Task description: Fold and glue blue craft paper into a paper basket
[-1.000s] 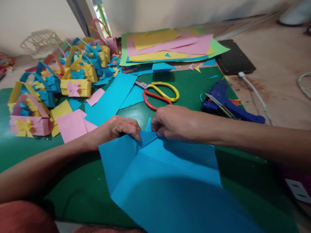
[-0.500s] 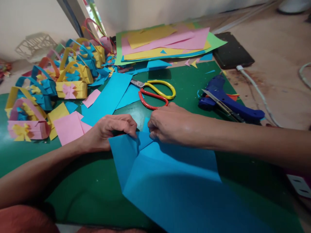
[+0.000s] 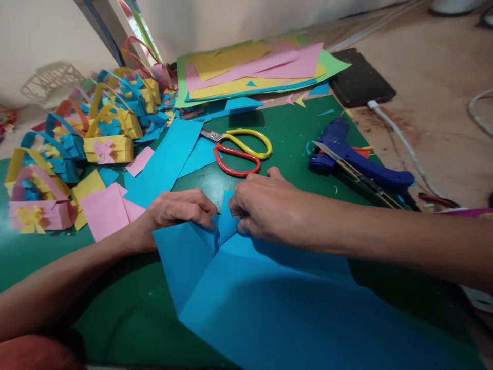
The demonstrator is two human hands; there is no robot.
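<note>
A large sheet of blue paper (image 3: 292, 308) with folds in it spreads toward me over the green table (image 3: 127, 313). My left hand (image 3: 183, 213) is closed on its far edge, where a flap stands up at the left. Close beside it, my right hand (image 3: 262, 205) pinches the same edge, fingers curled and little finger raised. A narrow blue strip of the sheet shows between the two hands. Just beyond my right hand lie scissors (image 3: 246, 149) with one yellow and one red handle. The fingertips are partly hidden behind the knuckles and the paper.
Small paper baskets (image 3: 108, 146) in several colours crowd the left. Pink paper pieces (image 3: 103, 208) and blue paper strips (image 3: 164, 159) lie nearby. Stacked coloured sheets (image 3: 254, 67) are at the back. On the right are a blue glue gun (image 3: 362, 151), a black phone (image 3: 364, 77) and its white cable (image 3: 404, 139).
The view has shifted slightly. Both hands keep hold of the blue paper, and its left flap now lies farther left and more spread out.
</note>
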